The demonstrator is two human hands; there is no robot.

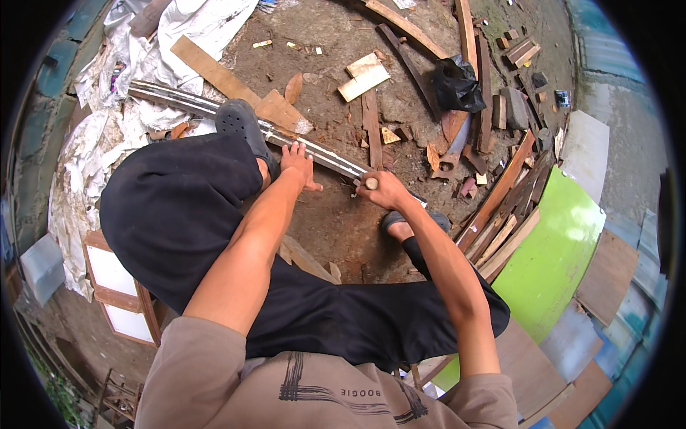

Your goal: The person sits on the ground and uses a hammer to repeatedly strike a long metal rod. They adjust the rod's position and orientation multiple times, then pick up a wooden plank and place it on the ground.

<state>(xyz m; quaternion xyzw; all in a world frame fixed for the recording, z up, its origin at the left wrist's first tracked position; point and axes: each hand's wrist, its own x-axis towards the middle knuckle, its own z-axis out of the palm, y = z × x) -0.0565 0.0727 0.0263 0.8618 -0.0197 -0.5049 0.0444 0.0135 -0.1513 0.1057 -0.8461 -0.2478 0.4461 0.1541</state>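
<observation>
Long black-and-white strip point(330, 156) lay across the ground point(321, 214), ahead of the person's knees.
The left hand point(299, 169) was open, its extended fingers on the strip. The right hand point(389, 191) was closed around a round-ended wooden handle point(371, 184) at the strip's right end; the tool's working part was hidden. A grey clog point(239, 123) overlapped the strip left of the hands.

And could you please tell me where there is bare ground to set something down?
Mostly bare soil shows below the long strip, between the left hand and the right shoe. Another patch, with small chips, lies between the white sheeting and the pale wood block. The right is crowded around the black bag and piled planks.
</observation>
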